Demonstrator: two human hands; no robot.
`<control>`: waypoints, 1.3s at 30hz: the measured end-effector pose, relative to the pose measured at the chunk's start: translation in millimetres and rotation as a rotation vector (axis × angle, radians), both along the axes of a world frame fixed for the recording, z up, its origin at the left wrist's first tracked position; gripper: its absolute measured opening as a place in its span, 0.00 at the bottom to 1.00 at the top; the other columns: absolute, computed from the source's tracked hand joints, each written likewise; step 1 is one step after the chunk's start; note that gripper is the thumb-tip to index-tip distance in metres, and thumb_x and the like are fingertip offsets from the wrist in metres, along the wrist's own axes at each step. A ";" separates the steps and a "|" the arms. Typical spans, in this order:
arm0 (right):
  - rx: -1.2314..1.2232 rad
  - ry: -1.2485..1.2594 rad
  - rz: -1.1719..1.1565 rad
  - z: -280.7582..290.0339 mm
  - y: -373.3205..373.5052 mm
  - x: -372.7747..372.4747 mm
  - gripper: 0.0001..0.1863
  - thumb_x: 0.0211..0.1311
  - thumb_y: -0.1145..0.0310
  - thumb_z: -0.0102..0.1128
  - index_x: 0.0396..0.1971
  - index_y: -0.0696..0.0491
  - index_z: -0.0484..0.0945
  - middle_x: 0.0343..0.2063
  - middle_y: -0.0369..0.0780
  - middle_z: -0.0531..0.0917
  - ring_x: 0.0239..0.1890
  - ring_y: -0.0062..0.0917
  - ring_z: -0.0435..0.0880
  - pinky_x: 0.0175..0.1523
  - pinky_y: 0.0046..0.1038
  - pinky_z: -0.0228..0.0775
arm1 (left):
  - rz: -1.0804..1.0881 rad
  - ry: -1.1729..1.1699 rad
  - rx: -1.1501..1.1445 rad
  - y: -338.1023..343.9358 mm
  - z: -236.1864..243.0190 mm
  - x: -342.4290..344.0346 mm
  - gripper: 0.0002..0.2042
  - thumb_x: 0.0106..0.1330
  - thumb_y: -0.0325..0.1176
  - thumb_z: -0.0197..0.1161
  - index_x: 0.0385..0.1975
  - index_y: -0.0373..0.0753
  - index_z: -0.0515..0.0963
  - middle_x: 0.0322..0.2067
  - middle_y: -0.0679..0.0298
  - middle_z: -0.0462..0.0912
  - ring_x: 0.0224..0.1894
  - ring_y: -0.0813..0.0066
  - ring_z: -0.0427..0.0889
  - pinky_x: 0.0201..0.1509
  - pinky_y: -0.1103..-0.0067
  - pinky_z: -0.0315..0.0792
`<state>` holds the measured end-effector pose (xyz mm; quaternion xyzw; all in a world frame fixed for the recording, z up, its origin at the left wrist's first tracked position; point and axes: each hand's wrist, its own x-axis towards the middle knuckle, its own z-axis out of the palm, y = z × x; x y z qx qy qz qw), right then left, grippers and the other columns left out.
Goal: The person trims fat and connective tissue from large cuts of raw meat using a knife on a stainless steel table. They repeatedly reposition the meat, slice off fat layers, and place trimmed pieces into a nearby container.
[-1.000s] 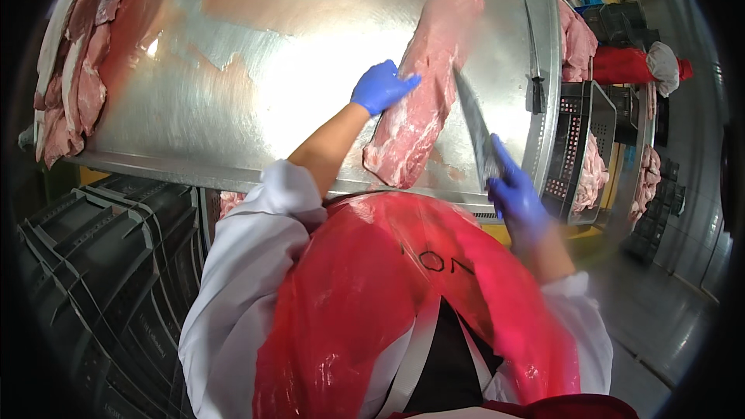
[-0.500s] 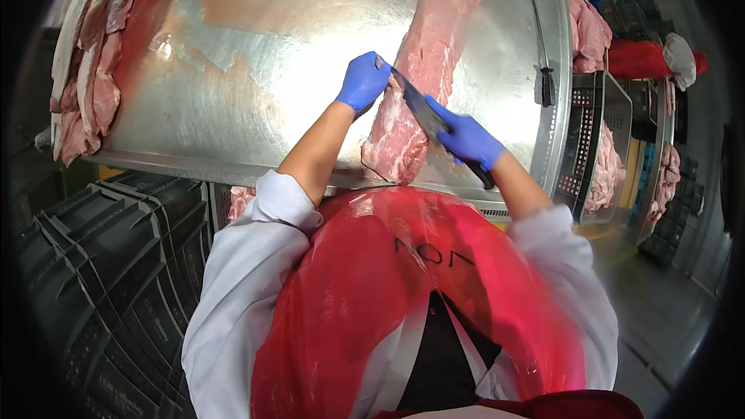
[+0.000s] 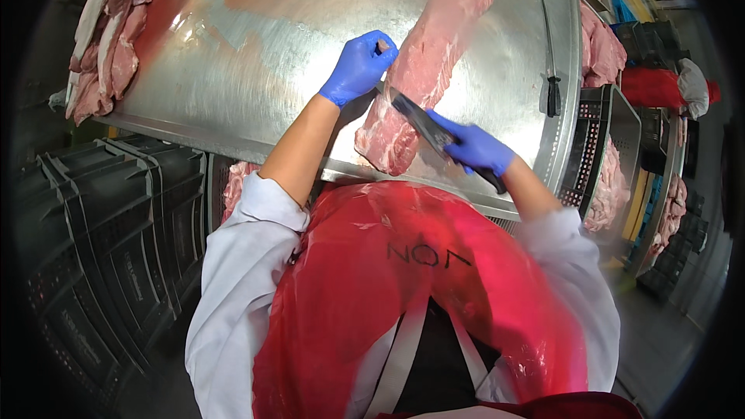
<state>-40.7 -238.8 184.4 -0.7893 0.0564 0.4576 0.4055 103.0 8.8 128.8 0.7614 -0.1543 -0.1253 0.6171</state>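
A long pale-pink pork loin [image 3: 427,54] lies slantwise on the metal table, its near end close to the front edge. My right hand [image 3: 477,149], in a blue glove, is wrapped round the dark handle of a knife [image 3: 419,118]. The blade crosses the lower part of the loin, its tip reaching toward the left side. Beside the loin's left edge, my left hand [image 3: 359,66], also blue-gloved, is closed, with a small pinkish bit like a scrap of meat showing between thumb and fingers. That hand appears apart from the knife.
The steel table [image 3: 256,85] has a sharpening steel [image 3: 550,62] near its right edge. Meat pieces [image 3: 116,39] hang over the left edge. Dark stacked crates [image 3: 116,225] stand at lower left. Crates with meat [image 3: 609,186] stand at right, near a red-and-white-clothed person [image 3: 660,87].
My left hand has risen slightly away from the loin and the blade. The knife has shifted a little down and right in my right hand. The whole view has also moved slightly.
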 end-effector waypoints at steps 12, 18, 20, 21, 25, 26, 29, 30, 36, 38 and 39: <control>0.104 -0.054 0.015 -17.4 17.5 -3.4 0.40 0.70 0.71 0.49 0.79 0.35 0.49 0.22 0.37 0.78 0.17 0.20 0.75 0.27 0.26 0.74 | 0.033 -0.091 -0.077 4.4 30.2 -29.5 0.06 0.68 0.30 0.64 0.33 0.34 0.81 0.29 0.65 0.85 0.33 0.81 0.80 0.41 0.80 0.74; 0.103 -0.081 0.156 -1.4 3.6 -47.5 0.40 0.68 0.71 0.48 0.79 0.37 0.49 0.21 0.39 0.78 0.18 0.21 0.78 0.28 0.28 0.75 | 0.122 -0.101 -0.112 17.5 44.5 -46.3 0.05 0.69 0.29 0.63 0.35 0.33 0.80 0.31 0.64 0.85 0.35 0.78 0.83 0.44 0.79 0.77; 0.143 -0.039 0.126 -1.4 -2.5 -66.2 0.39 0.68 0.69 0.47 0.79 0.40 0.49 0.22 0.44 0.81 0.19 0.27 0.81 0.28 0.32 0.76 | 0.151 -0.140 -0.122 20.5 53.7 -52.1 0.05 0.69 0.28 0.64 0.35 0.33 0.80 0.31 0.64 0.85 0.35 0.78 0.83 0.44 0.79 0.77; 0.098 -0.108 0.154 -8.7 6.5 -61.3 0.39 0.68 0.69 0.48 0.79 0.41 0.48 0.22 0.46 0.81 0.19 0.28 0.81 0.28 0.32 0.76 | 0.149 -0.140 -0.132 21.4 56.4 -55.0 0.05 0.69 0.28 0.64 0.35 0.33 0.80 0.31 0.63 0.85 0.35 0.78 0.83 0.43 0.79 0.77; 0.013 -0.265 0.179 -37.5 55.8 -28.5 0.40 0.68 0.67 0.50 0.78 0.44 0.46 0.28 0.53 0.84 0.24 0.39 0.85 0.35 0.38 0.78 | 0.110 -0.158 -0.093 15.0 73.6 -65.3 0.05 0.69 0.27 0.63 0.35 0.32 0.80 0.30 0.62 0.85 0.34 0.77 0.84 0.43 0.78 0.78; -0.026 -0.279 0.225 -35.2 56.7 -35.7 0.41 0.68 0.67 0.50 0.79 0.44 0.46 0.30 0.54 0.85 0.26 0.40 0.86 0.38 0.39 0.79 | 0.118 -0.159 -0.084 18.6 72.2 -64.6 0.05 0.69 0.27 0.63 0.35 0.32 0.80 0.30 0.62 0.85 0.34 0.77 0.84 0.43 0.78 0.78; 0.048 -0.501 0.307 -47.5 29.7 -79.6 0.43 0.65 0.68 0.51 0.79 0.43 0.46 0.35 0.56 0.86 0.32 0.43 0.89 0.46 0.39 0.80 | 0.097 -0.156 -0.112 27.2 78.2 -64.2 0.05 0.69 0.28 0.63 0.34 0.33 0.80 0.29 0.64 0.84 0.34 0.79 0.83 0.43 0.80 0.78; 0.103 -0.630 0.325 -55.0 25.1 -89.0 0.43 0.65 0.68 0.51 0.79 0.43 0.46 0.34 0.56 0.86 0.30 0.43 0.89 0.46 0.39 0.80 | 0.073 -0.196 -0.123 30.7 81.8 -63.1 0.05 0.69 0.28 0.63 0.34 0.33 0.80 0.29 0.64 0.84 0.34 0.80 0.83 0.43 0.80 0.78; -0.041 -0.298 0.051 -40.5 90.8 -93.5 0.42 0.67 0.71 0.50 0.79 0.40 0.46 0.30 0.52 0.85 0.22 0.35 0.85 0.37 0.35 0.80 | -0.035 -0.254 -0.142 34.9 95.0 -71.4 0.04 0.68 0.27 0.64 0.34 0.33 0.80 0.29 0.66 0.84 0.34 0.82 0.82 0.43 0.80 0.78; -0.073 -0.351 0.093 -34.3 82.3 -124.3 0.42 0.67 0.72 0.50 0.79 0.37 0.47 0.26 0.47 0.84 0.17 0.27 0.82 0.30 0.31 0.79 | -0.047 -0.249 -0.205 47.1 94.4 -70.4 0.04 0.68 0.27 0.64 0.35 0.33 0.80 0.29 0.66 0.83 0.34 0.82 0.81 0.43 0.80 0.77; -0.040 -0.325 0.077 -31.1 80.1 -130.9 0.42 0.67 0.71 0.49 0.79 0.37 0.46 0.28 0.50 0.85 0.19 0.31 0.84 0.32 0.34 0.79 | -0.052 -0.254 -0.233 53.4 93.7 -72.4 0.04 0.69 0.27 0.64 0.35 0.33 0.80 0.29 0.66 0.83 0.34 0.82 0.81 0.43 0.80 0.77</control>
